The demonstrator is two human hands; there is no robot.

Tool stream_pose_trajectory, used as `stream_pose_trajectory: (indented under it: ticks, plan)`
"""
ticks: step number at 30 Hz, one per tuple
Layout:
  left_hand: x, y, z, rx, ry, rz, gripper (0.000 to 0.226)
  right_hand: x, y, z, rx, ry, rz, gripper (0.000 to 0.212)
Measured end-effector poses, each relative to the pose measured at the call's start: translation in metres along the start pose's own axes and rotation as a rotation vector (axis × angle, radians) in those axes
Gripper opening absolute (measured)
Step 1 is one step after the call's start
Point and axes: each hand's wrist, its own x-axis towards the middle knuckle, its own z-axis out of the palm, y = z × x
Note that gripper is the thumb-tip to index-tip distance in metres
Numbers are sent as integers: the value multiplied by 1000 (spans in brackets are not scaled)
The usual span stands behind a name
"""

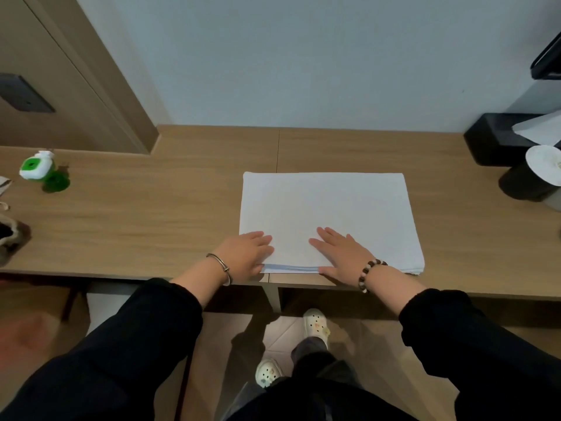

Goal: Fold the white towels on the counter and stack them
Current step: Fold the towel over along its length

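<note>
— Entry one: the arms, and how they are posed?
— Two forearms in black sleeves reach forward over the near edge of the wooden counter (136, 226), angled inward toward each other. The left wrist wears a metal bangle (222, 266), the right wrist a bead bracelet (368, 274).

— Entry two: the hands?
— The left hand (247, 253) is palm down with its fingers straight and close together, resting on the near left corner of the folded white towels (329, 205); its thumb lies at their near edge. The right hand (340, 253) is palm down with its fingers straight and slightly spread, flat on the top layer, thumb lying along the layered near edge. Neither hand curls round anything; both lie flat and open.

— Entry three: the towels?
— One flat rectangular pile, with several layers showing at the near side. It sits right of centre on the counter, close to the near edge and apart from the wall.

— Entry four: sundries?
— A green bottle (45, 173) stands at the far left. A black box (493, 141) sits at the far right, with a dark round container (528, 183) just in front of it
</note>
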Motion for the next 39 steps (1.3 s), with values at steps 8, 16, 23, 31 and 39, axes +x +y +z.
stream_pose_trajectory:
  ticks: [8,16,23,31,39]
  plan:
    - [-5,-5,-13,-31,2,-82,33,-4,-1,-9,139,-8,62,53]
    - [2,14,-15,9,86,-257,36,-3,-16,-8,151,-21,150,55]
    - [22,25,-30,232,75,-340,23,11,-67,-4,123,-6,329,78]
    - [17,-38,-74,-54,229,-341,33,-10,-11,-57,50,101,467,17]
    - [65,-101,-153,-97,452,-432,17,8,81,-169,-149,154,626,21]
